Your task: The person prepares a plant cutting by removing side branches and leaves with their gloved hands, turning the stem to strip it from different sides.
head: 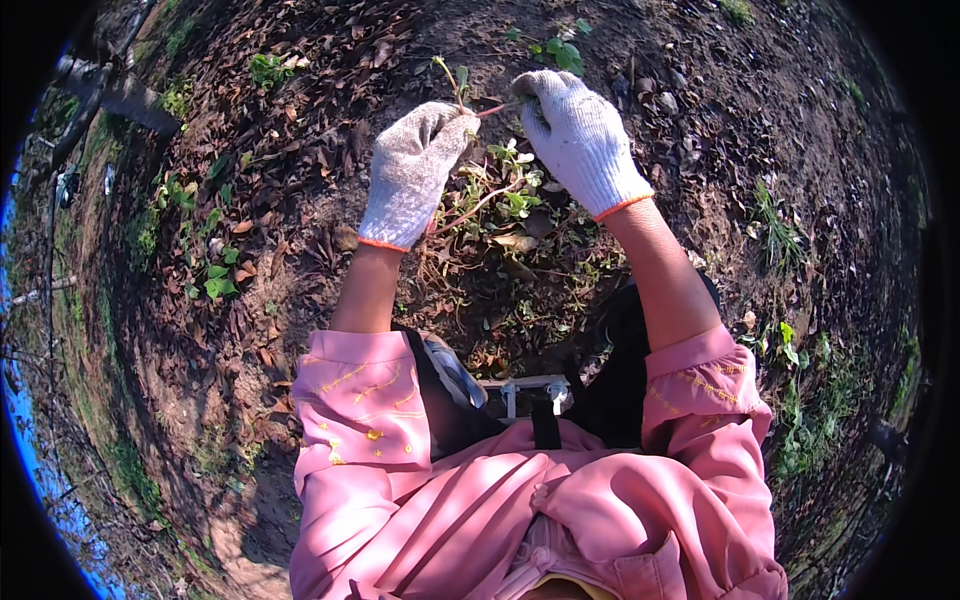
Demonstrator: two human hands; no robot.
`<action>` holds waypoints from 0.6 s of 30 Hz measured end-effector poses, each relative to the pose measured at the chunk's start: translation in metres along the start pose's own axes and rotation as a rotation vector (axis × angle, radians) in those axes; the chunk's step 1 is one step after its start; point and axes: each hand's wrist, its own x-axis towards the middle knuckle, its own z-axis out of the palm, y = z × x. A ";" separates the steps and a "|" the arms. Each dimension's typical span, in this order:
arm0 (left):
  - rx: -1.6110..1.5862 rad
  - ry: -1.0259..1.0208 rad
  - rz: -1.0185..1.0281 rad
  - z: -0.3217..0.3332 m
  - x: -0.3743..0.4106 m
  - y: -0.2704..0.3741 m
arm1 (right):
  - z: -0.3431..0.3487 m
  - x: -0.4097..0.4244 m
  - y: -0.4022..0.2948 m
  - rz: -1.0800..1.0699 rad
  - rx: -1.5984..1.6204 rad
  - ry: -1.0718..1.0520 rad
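My left hand (420,165), in a white knit glove with soil stains and an orange cuff edge, pinches a thin reddish plant stem (491,110). A sprig with small green leaves (459,81) sticks up above those fingertips. The stem runs across to my right hand (574,131), gloved alike, whose fingers are curled around its other end; what lies inside them is hidden. Below and between the hands is a clump of small-leaved green plants (517,187). A longer pinkish stem (484,206) arches over it, and pale thin roots or dry stalks (435,270) lie near my left wrist.
Dry brown leaves (300,157) cover the soil around me. Vine-like green leaves (217,281) grow at the left, a grass tuft (776,229) at the right. A shoe (457,375) and a pale frame (525,384) show between my legs. Bare branches (82,120) stand far left.
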 end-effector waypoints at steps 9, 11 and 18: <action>-0.194 0.078 -0.097 -0.006 0.010 -0.004 | -0.032 -0.001 -0.020 0.160 0.350 -0.800; -0.141 0.037 -0.118 -0.002 0.007 -0.002 | -0.022 -0.001 -0.011 0.253 0.502 -0.386; 0.094 -0.126 0.004 0.002 0.002 -0.003 | -0.009 0.003 -0.020 0.334 0.951 -0.164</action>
